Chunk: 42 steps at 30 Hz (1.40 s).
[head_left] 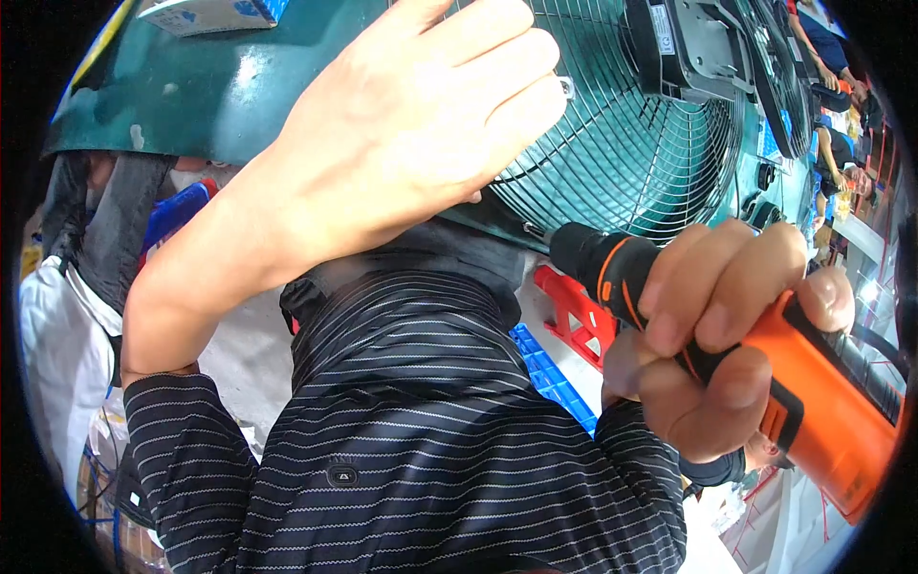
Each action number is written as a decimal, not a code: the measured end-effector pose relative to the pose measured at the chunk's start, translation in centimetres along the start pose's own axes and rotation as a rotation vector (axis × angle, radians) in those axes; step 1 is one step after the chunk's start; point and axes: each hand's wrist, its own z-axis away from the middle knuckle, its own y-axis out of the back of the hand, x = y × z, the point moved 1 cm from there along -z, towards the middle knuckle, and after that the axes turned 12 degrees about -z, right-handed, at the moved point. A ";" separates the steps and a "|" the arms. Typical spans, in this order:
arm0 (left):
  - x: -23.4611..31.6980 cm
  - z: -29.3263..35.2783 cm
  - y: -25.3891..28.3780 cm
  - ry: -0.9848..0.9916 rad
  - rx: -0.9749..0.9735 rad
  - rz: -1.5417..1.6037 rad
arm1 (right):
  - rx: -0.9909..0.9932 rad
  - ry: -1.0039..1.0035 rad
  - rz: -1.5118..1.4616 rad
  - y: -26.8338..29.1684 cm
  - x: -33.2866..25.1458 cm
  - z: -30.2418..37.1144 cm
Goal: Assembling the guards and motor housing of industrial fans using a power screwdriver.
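Observation:
A round black wire fan grille (622, 163) lies on the green table in front of me. My left hand (411, 124) is bent over its left side with the fingers curled, and what lies under them is hidden. Beside those fingertips a small metal clip (566, 88) shows. My right hand (717, 325) is wrapped round an orange and black cordless screwdriver (822, 411), held tilted at the right. Its bit points left, close to the grille's near rim; whether it touches, I cannot tell. A dark bracket-like housing (703, 48) is at the grille's far right.
The green tabletop (191, 105) has a white and blue box (215, 14) at its far left. Another black grille (784, 77) is at the right. Below are a red plastic stool (574, 306) and a blue plastic piece (550, 373). People (837, 163) are at work beyond, to the right.

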 end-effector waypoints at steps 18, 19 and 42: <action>-0.4 0.5 -1.3 -0.103 0.067 -0.181 | -0.309 -0.025 -0.133 0.6 0.3 -1.3; -0.4 0.4 -1.4 -0.099 0.095 -0.175 | -0.340 -0.042 -0.150 0.5 0.3 -1.6; 6.9 0.8 0.5 0.057 -0.264 0.025 | 1.069 0.456 0.519 8.5 -4.9 15.5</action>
